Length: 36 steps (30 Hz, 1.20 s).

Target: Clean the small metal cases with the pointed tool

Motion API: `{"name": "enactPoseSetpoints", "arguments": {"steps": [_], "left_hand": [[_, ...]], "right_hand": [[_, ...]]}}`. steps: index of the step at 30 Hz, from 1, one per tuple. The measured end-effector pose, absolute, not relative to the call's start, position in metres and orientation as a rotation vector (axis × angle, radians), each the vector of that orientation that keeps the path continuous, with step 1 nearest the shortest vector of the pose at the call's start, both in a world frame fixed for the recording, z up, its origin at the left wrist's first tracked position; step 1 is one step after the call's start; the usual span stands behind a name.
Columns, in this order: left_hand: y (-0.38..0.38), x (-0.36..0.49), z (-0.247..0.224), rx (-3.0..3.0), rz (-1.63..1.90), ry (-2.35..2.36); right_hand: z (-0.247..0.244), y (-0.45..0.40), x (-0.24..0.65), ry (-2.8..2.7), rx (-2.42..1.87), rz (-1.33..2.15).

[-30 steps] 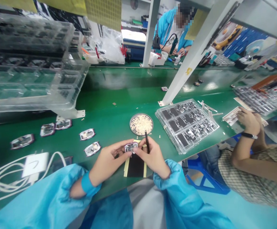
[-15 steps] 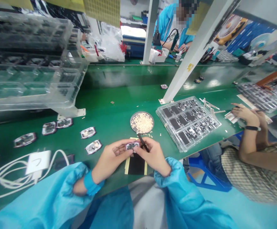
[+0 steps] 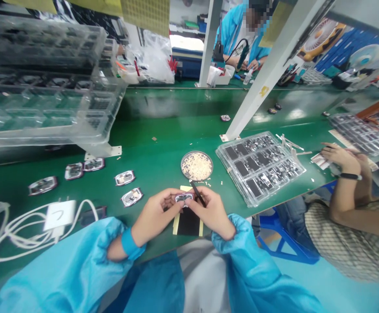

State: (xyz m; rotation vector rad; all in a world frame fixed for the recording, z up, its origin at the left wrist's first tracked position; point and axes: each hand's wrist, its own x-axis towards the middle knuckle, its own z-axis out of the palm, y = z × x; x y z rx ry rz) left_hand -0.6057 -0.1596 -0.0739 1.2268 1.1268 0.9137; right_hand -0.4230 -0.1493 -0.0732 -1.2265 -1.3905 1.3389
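Observation:
A small watch-like case (image 3: 183,198) with a pale rim and electronic parts inside is held up between both hands at the front of the bench. The fingers of my left hand (image 3: 158,213) are closed on its left side. My right hand (image 3: 213,213) steadies the right side with thumb and fingertips. Across that same hand lies a slim black tool (image 3: 197,193), perhaps tweezers, gripped by the fingers. Beneath the hands is a black pad (image 3: 189,224) edged with yellow tape. Just beyond them sits a round dish (image 3: 196,166) of tiny pale pieces.
Several similar cases (image 3: 131,197) lie to the left, near a white charger (image 3: 59,215) with coiled cable. Clear trays of parts (image 3: 261,167) stand right of the dish. Stacked plastic trays (image 3: 46,126) and a slanted white post (image 3: 257,91) rise behind. A co-worker's hands (image 3: 342,158) are at far right.
The view has shifted slightly, so bench items sit a little farther right in the picture. Both hands keep the same hold on the case and the black tool.

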Motion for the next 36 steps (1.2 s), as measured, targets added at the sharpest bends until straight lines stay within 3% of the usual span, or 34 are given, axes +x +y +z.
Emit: {"name": "enactPoseSetpoints", "arguments": {"steps": [25, 36], "left_hand": [[-0.163, -0.599, -0.076, 1.368, 0.950, 1.239], [-0.159, -0.614, -0.069, 2.034, 0.900, 1.262]], "right_hand": [[-0.078, -0.150, -0.421, -1.454, -1.235, 1.341], [-0.073, -0.154, -0.418, -1.643, -1.045, 0.894]]}}
